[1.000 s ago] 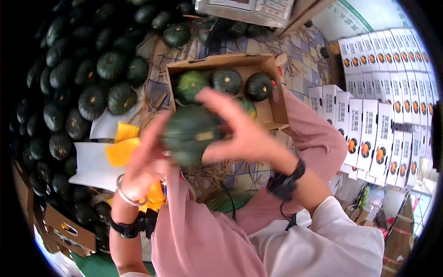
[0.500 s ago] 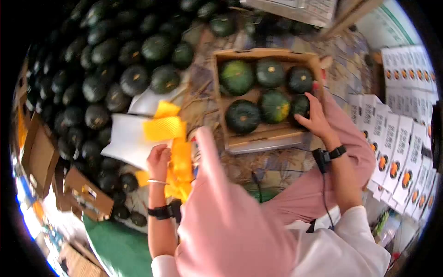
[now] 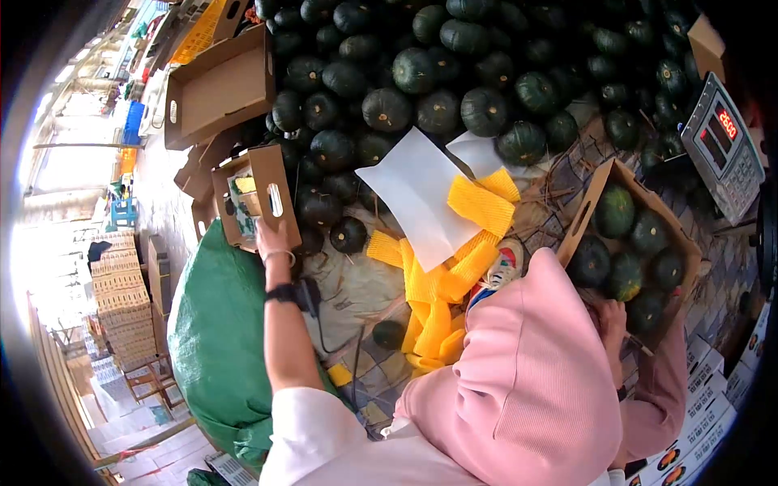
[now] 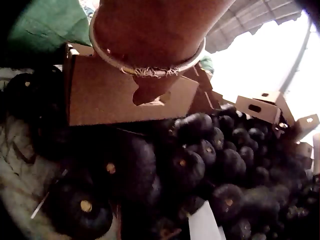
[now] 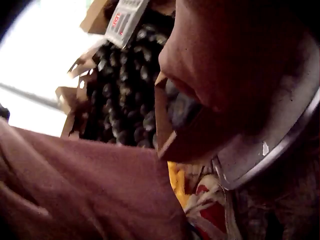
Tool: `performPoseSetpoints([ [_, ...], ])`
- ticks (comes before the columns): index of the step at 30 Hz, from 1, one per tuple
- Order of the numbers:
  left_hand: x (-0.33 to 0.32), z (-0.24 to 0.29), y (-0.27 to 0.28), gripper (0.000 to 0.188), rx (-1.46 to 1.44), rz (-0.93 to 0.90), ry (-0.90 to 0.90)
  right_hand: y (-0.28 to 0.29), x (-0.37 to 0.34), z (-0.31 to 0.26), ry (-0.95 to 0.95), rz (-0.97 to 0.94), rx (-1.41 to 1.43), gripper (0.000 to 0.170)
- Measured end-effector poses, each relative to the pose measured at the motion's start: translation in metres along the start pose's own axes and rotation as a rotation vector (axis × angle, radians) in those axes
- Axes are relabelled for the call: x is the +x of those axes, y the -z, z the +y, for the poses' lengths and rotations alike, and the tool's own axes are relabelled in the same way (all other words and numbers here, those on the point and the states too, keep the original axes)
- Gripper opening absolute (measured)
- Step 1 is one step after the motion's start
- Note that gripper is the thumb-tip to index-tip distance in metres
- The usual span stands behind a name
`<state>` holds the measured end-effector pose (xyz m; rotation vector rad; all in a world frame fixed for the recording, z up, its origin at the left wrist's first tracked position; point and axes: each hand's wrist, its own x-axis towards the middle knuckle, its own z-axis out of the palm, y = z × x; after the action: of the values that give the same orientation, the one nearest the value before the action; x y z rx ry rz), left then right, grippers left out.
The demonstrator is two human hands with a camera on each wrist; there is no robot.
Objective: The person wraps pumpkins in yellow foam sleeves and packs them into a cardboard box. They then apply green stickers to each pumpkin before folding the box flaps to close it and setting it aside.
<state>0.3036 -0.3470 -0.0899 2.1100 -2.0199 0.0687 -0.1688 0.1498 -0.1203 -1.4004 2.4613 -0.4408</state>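
At the left of the head view, my left hand (image 3: 274,236) grips a small open cardboard box (image 3: 275,178) by its wall at the cut-out hole. The left wrist view shows that hand (image 4: 152,87) reaching to the hole in the box wall (image 4: 105,95), its fingertips hidden. On the right, my right hand (image 3: 613,322) is beside the near wall of a carton (image 3: 589,198), fingers loosely extended and holding nothing visible. Several dark green squashes (image 3: 649,232) lie inside this carton. The right wrist view shows only part of the carton (image 5: 167,117); the fingertips are unclear.
A big heap of squashes (image 3: 413,70) spreads behind. Yellow foam sleeves (image 3: 438,296) and a white sheet (image 3: 421,194) lie between the boxes. A green sack (image 3: 212,340) is at the left, a digital scale (image 3: 724,150) at the far right, and a loose squash (image 3: 389,334) near the legs.
The view has turned left. My left hand has moved from the yellow sleeves to the small box. My right hand has let go of the squash now in the carton and moved to the carton's near side.
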Motion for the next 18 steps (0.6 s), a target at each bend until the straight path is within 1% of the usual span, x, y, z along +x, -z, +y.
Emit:
performPoseSetpoints([
  [1,0.013,-0.018,-0.016,0.051,0.018,-0.060,0.018,0.004,0.008,-0.006,0.041,0.052,0.031,0.024],
  [2,0.021,-0.005,-0.006,0.041,0.036,-0.120,0.030,0.002,0.016,-0.018,0.049,0.067,0.042,0.024],
  [4,0.028,0.011,-0.014,0.029,-0.015,0.041,-0.172,-0.004,0.027,-0.035,0.051,0.095,0.059,0.023],
  [5,0.027,0.026,-0.008,0.026,-0.125,-0.009,-0.199,-0.005,0.033,-0.043,0.056,0.057,0.021,0.023],
  [6,0.026,0.046,-0.008,0.022,-0.096,0.020,-0.171,-0.006,0.038,-0.054,0.014,0.086,0.100,0.022],
  [7,0.019,0.072,0.001,0.021,-0.129,0.017,-0.182,-0.005,0.040,-0.056,0.010,0.088,0.109,0.022],
  [8,0.012,0.095,0.010,0.020,-0.156,0.021,-0.189,-0.006,0.040,-0.060,0.014,0.088,0.124,0.021],
  [10,0.004,0.132,0.011,0.020,-0.340,0.037,-0.284,-0.006,0.041,-0.062,0.017,0.073,0.142,0.021],
  [11,-0.004,0.159,0.012,0.020,-0.397,0.038,-0.309,-0.004,0.040,-0.061,0.016,0.065,0.143,0.021],
  [12,-0.009,0.187,0.014,0.022,-0.500,0.023,-0.255,-0.006,0.038,-0.055,0.022,0.058,0.165,0.021],
  [13,-0.003,0.204,0.001,0.024,-0.510,0.044,-0.284,-0.008,0.038,-0.051,0.031,0.050,0.186,0.021],
  [14,0.005,0.219,-0.007,0.027,-0.481,-0.017,-0.243,-0.011,0.038,-0.048,0.044,0.040,0.210,0.022],
  [15,0.008,0.237,-0.003,0.031,-0.506,-0.100,-0.178,-0.007,0.038,-0.050,0.049,0.021,0.232,0.022],
  [16,0.016,0.243,-0.022,0.036,-0.536,-0.091,-0.145,-0.001,0.041,-0.053,0.038,-0.005,0.250,0.019],
  [17,0.019,0.247,-0.016,0.041,-0.570,-0.231,-0.138,0.004,0.044,-0.053,0.042,-0.015,0.253,0.020],
  [18,0.014,0.246,-0.006,0.044,-0.650,-0.304,-0.143,0.009,0.045,-0.052,0.043,-0.020,0.256,0.020],
])
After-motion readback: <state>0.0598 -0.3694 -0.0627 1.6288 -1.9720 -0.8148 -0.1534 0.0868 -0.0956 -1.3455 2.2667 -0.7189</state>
